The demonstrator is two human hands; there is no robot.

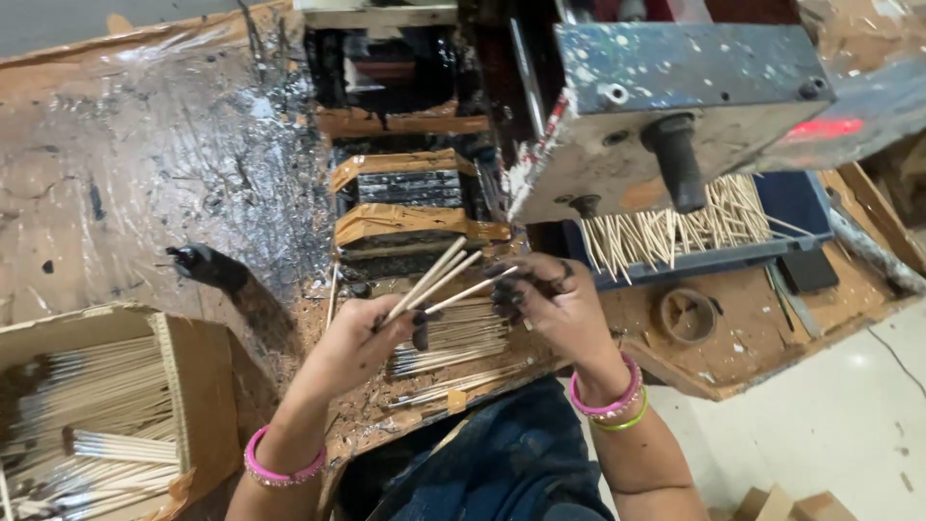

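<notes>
Currently a few thin sticks (439, 280) are pinched in the left hand (362, 338) above the surface (743, 347); the right hand's (550, 299) curled fingers seemingly grip one tip. Sticks are best drawn out singly.

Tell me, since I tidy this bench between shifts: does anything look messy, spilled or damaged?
Yes. Dark paste is splattered over the plastic-covered board, the fingertips of both hands are blackened, and thin sticks lie strewn on the bench under the left hand. The cardboard box looks torn.
</notes>
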